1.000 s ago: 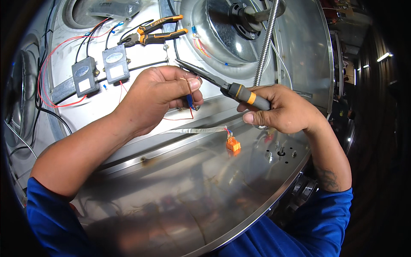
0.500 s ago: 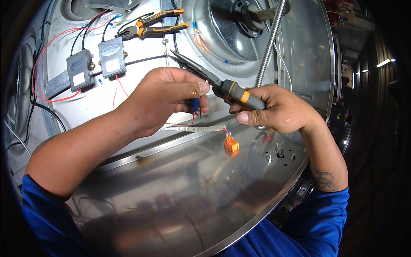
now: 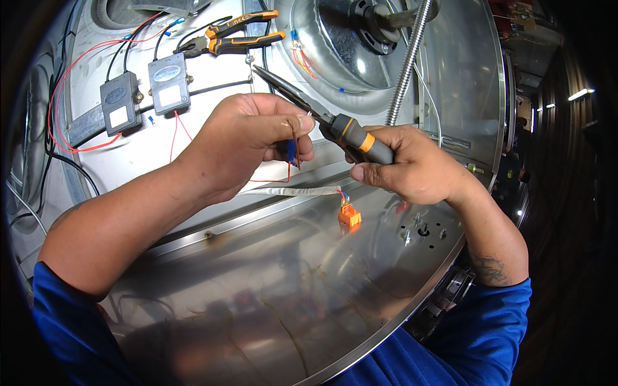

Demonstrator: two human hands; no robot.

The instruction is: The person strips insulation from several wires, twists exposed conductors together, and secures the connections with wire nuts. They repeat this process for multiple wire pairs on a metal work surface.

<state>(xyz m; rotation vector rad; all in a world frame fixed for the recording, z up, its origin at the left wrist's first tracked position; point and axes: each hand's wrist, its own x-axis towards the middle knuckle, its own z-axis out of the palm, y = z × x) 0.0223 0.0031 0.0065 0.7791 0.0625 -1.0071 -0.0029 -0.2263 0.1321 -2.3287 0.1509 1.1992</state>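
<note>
My left hand (image 3: 257,132) pinches a thin wire end between thumb and forefinger; a small pale tip shows beside the thumbnail. Below those fingertips hangs a blue insulated connector (image 3: 291,152) with a red wire (image 3: 277,181) running from it. Wrapped round dark grey and orange grips, my right hand (image 3: 418,164) holds long-jawed pliers (image 3: 354,136). Their dark jaws point up and left, passing close by the left fingertips; whether they touch the wire is hard to see. An orange plug (image 3: 349,217) on a white-sleeved cable (image 3: 290,191) lies just below my hands.
Combination pliers (image 3: 235,35) with orange-black handles rest on the white panel at the top. Two dark grey boxes (image 3: 169,83) with red and black leads sit at upper left. A flexible metal conduit (image 3: 407,64) crosses at upper right. Bolts (image 3: 423,231) stick up from the steel sheet (image 3: 257,289).
The long-jawed pliers have turned slightly, and their jaws look closer together. My right hand has dropped a little to the left. The blue connector has shifted slightly left and up.
</note>
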